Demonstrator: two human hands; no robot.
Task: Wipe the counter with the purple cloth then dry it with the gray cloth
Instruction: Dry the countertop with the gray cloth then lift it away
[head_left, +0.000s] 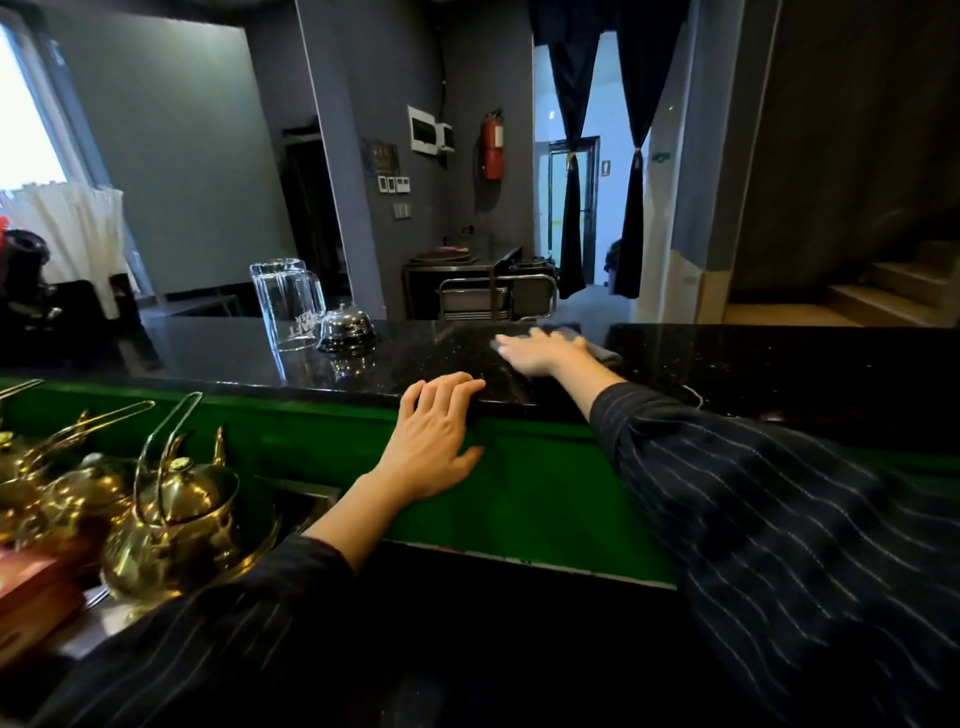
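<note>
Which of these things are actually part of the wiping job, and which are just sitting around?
In the job: black speckled stone counter; greyish cloth pressed flat under the right hand; left hand resting on the counter edge.
Lying about: upturned clear glass mugs; silver call bell; golden metal teapots; red fire extinguisher.

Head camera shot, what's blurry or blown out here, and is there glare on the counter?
In the head view, the right hand and cloth are motion-blurred; the left hand is sharp; the window is blown out; the counter mirrors the glasses; wide-angle distortion bends the walls.
</note>
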